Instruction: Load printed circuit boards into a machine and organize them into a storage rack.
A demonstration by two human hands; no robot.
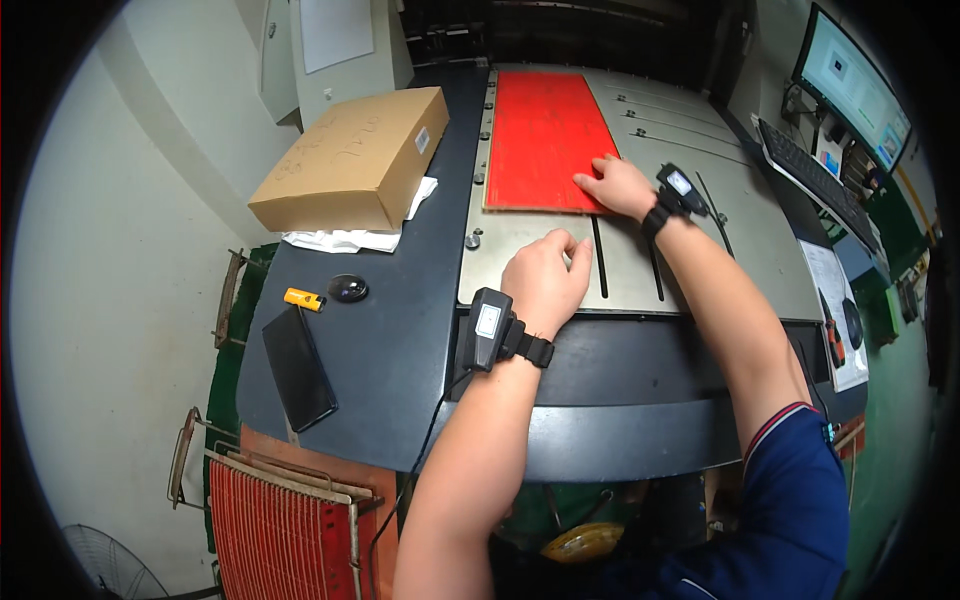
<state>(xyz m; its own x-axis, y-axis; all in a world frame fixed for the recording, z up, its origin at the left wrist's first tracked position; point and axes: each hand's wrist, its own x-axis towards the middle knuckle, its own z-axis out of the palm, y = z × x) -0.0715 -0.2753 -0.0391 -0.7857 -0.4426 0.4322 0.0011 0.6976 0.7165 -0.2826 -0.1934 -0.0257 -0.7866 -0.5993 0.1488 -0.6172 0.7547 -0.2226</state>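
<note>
A red rectangular panel [548,135] lies flat on the pale metal bed [760,230], its left long edge alongside a row of round metal pins. My right hand [622,188] rests at the panel's right edge near its front corner, thumb and fingers apart on the red surface. Just in front of the panel's near edge is my left hand [545,280], over the bed. Its fingers are loosely curled, the thumb is raised, and nothing shows in them. Each wrist wears a black strap with a small box device.
A cardboard box [350,155] sits on white sheets at the left. Nearer lie a yellow lighter [304,299], a black mouse [348,288] and a dark phone-like slab [299,368]. Lower left stands a rack of red panels [270,530]. A keyboard [815,180] and monitor [855,85] flank the right.
</note>
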